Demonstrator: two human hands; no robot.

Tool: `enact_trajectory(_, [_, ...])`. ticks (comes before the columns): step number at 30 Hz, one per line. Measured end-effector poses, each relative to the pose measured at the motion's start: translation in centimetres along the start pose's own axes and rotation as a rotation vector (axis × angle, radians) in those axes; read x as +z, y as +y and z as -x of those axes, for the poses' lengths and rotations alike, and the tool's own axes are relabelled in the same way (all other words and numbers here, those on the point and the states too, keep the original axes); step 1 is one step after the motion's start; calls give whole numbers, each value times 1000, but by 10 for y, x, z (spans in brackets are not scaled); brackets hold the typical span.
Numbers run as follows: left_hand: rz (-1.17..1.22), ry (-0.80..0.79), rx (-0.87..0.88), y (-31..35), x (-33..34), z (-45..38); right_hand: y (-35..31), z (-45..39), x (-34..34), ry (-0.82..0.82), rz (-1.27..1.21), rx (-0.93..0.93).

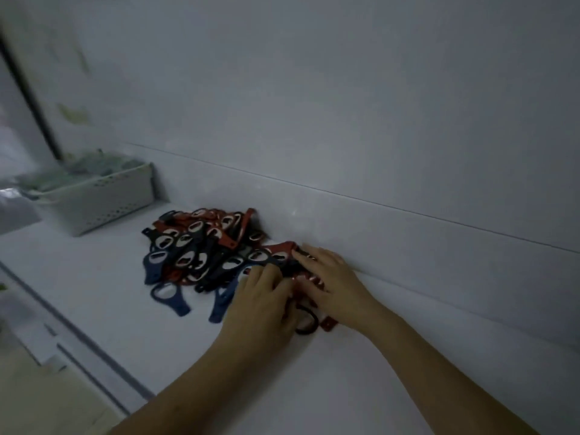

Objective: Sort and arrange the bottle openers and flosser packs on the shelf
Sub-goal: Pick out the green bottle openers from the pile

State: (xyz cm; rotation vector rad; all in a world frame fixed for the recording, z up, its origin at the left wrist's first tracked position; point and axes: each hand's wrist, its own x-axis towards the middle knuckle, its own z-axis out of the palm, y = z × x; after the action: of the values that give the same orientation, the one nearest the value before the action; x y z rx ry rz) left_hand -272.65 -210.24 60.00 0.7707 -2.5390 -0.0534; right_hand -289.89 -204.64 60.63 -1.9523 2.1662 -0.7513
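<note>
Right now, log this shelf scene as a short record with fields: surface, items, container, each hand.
surface: white shelf against a white back wall
items: pile of bottle openers, red, black and blue, lying loose and overlapping
container: white perforated basket at the far left, apart from the pile; contents blurred, greenish
left hand: on the near right edge of the pile, fingers bent over openers
right hand: beside the left, close to the wall, fingers laid over openers
grip: cannot tell whether either hand holds one

A white shelf [94, 309] carries a heap of bottle openers [201, 249]; a perforated basket [100, 199] stands beside it.
</note>
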Motion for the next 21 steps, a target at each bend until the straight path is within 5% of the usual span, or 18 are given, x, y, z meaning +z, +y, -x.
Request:
enact_trajectory(4, [-112,-268,-233,-74,-4,-12,-10,-27,34,-136,211,-42])
enact_trajectory(10, [-21,-301,49,-132,-14,-31,6,-20,22,177,294,25])
enact_trajectory(14, [67,-250,239,-141,-12,-42,11,-18,6,181,408,127])
enact_trajectory(21, [200,-210,296,-148,-12,-68,23,-18,-6,286,452,118])
